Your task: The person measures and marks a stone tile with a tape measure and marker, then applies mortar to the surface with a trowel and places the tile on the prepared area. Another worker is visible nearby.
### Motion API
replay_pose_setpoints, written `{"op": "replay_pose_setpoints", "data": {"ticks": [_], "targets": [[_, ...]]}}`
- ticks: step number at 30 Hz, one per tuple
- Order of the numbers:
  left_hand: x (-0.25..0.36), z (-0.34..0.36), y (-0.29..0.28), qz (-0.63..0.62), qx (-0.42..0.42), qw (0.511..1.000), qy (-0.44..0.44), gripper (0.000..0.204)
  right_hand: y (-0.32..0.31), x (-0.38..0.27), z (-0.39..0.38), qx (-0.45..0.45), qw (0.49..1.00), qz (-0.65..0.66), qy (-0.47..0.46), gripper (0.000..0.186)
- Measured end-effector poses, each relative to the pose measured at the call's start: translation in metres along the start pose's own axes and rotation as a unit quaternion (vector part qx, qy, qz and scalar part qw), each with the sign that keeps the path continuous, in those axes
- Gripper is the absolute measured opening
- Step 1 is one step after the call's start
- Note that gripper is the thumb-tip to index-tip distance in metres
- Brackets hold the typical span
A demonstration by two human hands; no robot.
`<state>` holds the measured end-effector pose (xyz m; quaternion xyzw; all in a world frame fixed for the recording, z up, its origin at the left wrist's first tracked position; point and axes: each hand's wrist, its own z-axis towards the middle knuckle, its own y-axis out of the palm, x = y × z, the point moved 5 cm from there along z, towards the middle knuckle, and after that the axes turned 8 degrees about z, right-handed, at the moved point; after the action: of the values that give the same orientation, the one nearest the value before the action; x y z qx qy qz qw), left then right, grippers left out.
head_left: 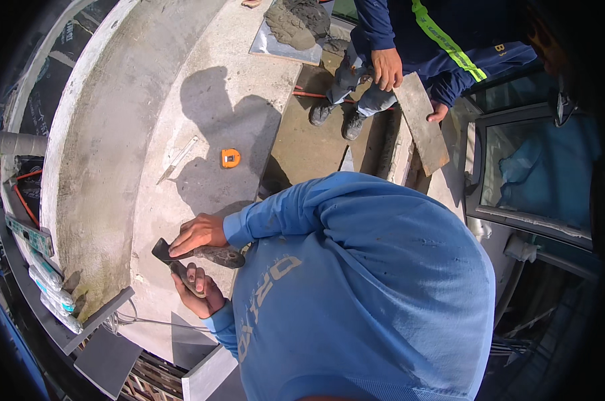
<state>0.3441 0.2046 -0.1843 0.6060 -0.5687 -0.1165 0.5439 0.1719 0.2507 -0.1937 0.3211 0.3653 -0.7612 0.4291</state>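
Observation:
My right hand (198,234) has its fingers closed on a dark, flat tool (160,251), whose exact kind I cannot make out. Just below it, my left hand (198,294) is wrapped round a grey-brown part (185,277) that touches the dark piece. Both hands are over pale concrete (148,294), left of my blue-clad torso. An orange tape measure (231,158) and a thin white strip (178,160) lie on the concrete above my hands.
A co-worker (439,40) in navy holds a board (423,123) at upper right. Grey mortar (292,23) sits on a sheet at top. A curved concrete wall (88,154), wrapped packs (51,294) and cables (132,317) are at left, a framed glass pane (536,180) at right.

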Motion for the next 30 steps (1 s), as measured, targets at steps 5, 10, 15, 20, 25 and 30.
{"op": "replay_pose_setpoints", "data": {"ticks": [5,10,15,20,25,30], "targets": [[0.009,0.013,-0.001,-0.025,0.003,1.000,-0.009,0.034,-0.020,0.023,-0.005,0.074,0.996,0.039,-0.026,0.056],[0.005,0.008,0.041,0.084,-0.009,0.996,-0.010,0.039,-0.010,0.040,-0.007,0.103,0.993,-0.002,0.048,0.059],[0.017,0.041,0.024,0.001,-0.048,0.997,-0.055,0.036,-0.025,-0.008,0.011,0.114,0.988,0.057,-0.092,0.058],[0.014,0.028,0.035,0.047,-0.081,0.993,-0.073,0.038,-0.029,0.069,-0.006,0.168,0.973,-0.037,0.151,0.047],[0.017,0.038,0.039,0.020,-0.043,0.998,-0.037,0.035,-0.029,0.020,0.005,0.157,0.979,0.118,-0.060,0.050],[0.031,0.034,0.049,-0.021,-0.096,0.994,-0.054,0.037,-0.033,0.053,-0.012,0.153,0.978,-0.012,0.142,0.047]]}}
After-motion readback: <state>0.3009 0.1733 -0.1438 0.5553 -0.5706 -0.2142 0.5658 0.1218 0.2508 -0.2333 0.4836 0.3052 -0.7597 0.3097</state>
